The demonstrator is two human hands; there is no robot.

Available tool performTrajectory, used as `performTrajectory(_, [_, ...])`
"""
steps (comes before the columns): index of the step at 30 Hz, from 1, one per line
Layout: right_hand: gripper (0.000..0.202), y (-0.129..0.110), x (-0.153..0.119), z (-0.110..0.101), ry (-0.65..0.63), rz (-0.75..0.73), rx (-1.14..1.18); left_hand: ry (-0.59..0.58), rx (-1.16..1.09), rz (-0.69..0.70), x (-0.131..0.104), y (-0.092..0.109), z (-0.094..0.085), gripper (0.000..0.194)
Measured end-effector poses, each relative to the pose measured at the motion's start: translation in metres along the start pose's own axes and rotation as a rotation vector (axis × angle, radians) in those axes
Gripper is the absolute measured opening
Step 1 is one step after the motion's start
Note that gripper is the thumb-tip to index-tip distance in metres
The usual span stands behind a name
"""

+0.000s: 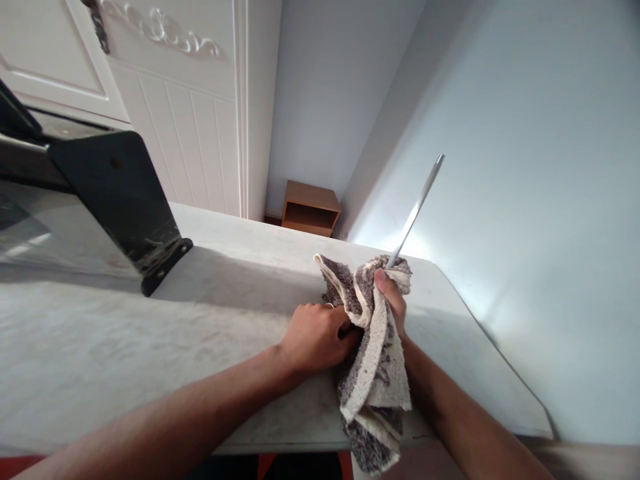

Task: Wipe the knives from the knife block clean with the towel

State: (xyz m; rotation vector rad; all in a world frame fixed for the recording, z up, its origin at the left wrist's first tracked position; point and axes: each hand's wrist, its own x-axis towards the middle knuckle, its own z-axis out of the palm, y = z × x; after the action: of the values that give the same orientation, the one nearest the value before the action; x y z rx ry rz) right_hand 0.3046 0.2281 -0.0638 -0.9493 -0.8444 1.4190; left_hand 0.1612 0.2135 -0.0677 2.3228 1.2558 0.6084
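A long, thin metal rod (417,207) slants up and to the right out of a bunched grey-brown and cream towel (375,360). My right hand (393,300) is closed round the towel where it wraps the rod, with the thumb pressed on the cloth. Lower and to the left, my left hand (323,337) makes a fist, wearing a ring. A bit of dark handle (345,329) shows in that fist, in line with the rod, though the towel hides where they join. The towel's loose end hangs down over the table's near edge.
The pale marble-like table (240,267) has a cut corner at right, beside a light blue wall (550,200). At left stands a black metal bracket (115,193) with a clear panel. Beyond are white cabinets (185,133) and a small wooden shelf box (311,197).
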Motion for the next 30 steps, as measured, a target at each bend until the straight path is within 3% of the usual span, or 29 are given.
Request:
performTrajectory(9, [0.055,0.004,0.005,-0.004,0.077,0.007,0.01,0.054,-0.187,-0.191,0.005,-0.003,-0.006,0.028])
performTrajectory(13, [0.061,0.0,0.006,-0.004,0.061,0.087,0.031,0.051,-0.219,-0.155,0.006,-0.006,-0.005,0.029])
performTrajectory(20, [0.053,-0.009,0.004,-0.004,0.0,0.197,0.058,0.032,-0.396,-0.137,0.01,-0.015,-0.007,0.024])
performTrajectory(27, [0.049,-0.005,0.011,-0.015,-0.032,0.212,0.045,-0.135,-0.813,-0.241,0.015,-0.024,-0.011,0.034])
performTrajectory(30, [0.051,-0.003,0.015,-0.022,-0.072,0.226,0.03,-0.219,-0.901,-0.205,0.02,-0.03,-0.011,0.042])
